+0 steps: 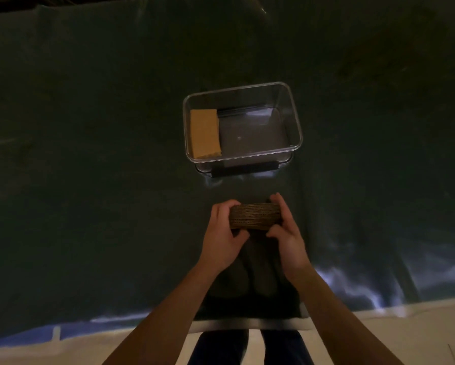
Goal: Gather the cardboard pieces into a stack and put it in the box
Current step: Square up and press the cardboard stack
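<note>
A stack of brown cardboard pieces is held edge-on above the dark table, its corrugated edges facing me. My left hand grips its left end and my right hand grips its right end. Beyond them stands a clear plastic box, open at the top. Inside it, against the left wall, lies another stack of tan cardboard. The right part of the box floor is bare.
The box rests on its lid, whose black latch shows at the near side. A dark green cloth covers the table. The table's near edge runs below my forearms, with light floor and my legs beneath.
</note>
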A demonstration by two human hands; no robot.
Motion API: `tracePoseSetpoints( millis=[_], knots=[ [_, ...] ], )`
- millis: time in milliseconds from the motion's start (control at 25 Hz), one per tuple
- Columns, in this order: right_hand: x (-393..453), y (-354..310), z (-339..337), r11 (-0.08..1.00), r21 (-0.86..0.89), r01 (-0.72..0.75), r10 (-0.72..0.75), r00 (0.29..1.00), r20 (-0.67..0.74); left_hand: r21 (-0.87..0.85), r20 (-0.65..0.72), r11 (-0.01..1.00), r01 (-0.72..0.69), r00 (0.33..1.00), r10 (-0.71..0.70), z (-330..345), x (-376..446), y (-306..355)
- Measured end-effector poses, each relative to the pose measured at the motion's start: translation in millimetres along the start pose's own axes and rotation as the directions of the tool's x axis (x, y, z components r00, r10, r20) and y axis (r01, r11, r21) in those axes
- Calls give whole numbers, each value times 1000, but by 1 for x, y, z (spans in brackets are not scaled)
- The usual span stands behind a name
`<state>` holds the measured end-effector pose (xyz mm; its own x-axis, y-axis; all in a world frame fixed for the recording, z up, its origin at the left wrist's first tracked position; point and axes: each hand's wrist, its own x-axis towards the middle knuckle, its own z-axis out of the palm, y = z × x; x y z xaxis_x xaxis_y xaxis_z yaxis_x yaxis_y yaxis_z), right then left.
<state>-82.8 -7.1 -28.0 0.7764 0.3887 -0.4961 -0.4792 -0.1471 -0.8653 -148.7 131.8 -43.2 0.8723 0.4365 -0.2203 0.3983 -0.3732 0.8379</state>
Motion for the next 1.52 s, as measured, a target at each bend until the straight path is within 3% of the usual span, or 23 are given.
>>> tracePoseSetpoints(
  millis=[80, 160, 240, 320, 400, 480, 560, 680, 760, 840, 1080, 1240, 1520],
  knots=[
    [1, 1, -6, 988, -145, 44, -36, 998, 59, 9, -2, 1000, -7, 1000, 7, 0, 0, 0],
    [5, -3, -15, 905, -403, 135, -106, 990, 95, 12, 15, 1000, -6, 1000, 6, -2, 0, -1],
    [12, -12, -21, 660, -713, 237, -190, 971, 147, 38, 50, 999, -21, 999, 19, -4, 0, -3],
    [19, -16, -25, 388, -871, 301, -232, 947, 223, 115, 88, 992, -54, 995, 44, -8, 2, -6],
    [25, -20, -28, 317, -890, 327, -223, 938, 265, 291, 101, 947, -133, 989, 108, -13, 5, -9],
    [28, -24, -28, 328, -876, 355, -216, 930, 296, 372, 101, 912, -172, 984, 145, -22, 6, -7],
    [27, -28, -26, 333, -867, 371, -253, 921, 297, 313, 57, 937, -157, 988, 147, -31, 8, -5],
    [26, -29, -23, 347, -861, 372, -277, 918, 285, 150, 52, 989, -14, 999, 6, -42, 9, -2],
    [28, -24, -19, 372, -854, 364, -222, 928, 299, 164, 105, 986, 21, 994, -39, -42, 11, -5],
    [30, -21, -17, 391, -850, 353, -175, 935, 308, 191, 143, 982, 5, 989, -33, -40, 11, -8],
    [24, -29, -22, 382, -853, 357, -264, 926, 269, 109, 101, 994, -12, 995, 1, -46, 12, -4],
    [23, -16, -16, 406, -860, 309, -185, 949, 254, 175, 151, 984, 29, 987, -56, -38, 12, -11],
    [21, -19, -15, 376, -864, 336, -267, 932, 246, 189, 93, 982, 16, 995, -34, -38, 11, -7]
  ],
)
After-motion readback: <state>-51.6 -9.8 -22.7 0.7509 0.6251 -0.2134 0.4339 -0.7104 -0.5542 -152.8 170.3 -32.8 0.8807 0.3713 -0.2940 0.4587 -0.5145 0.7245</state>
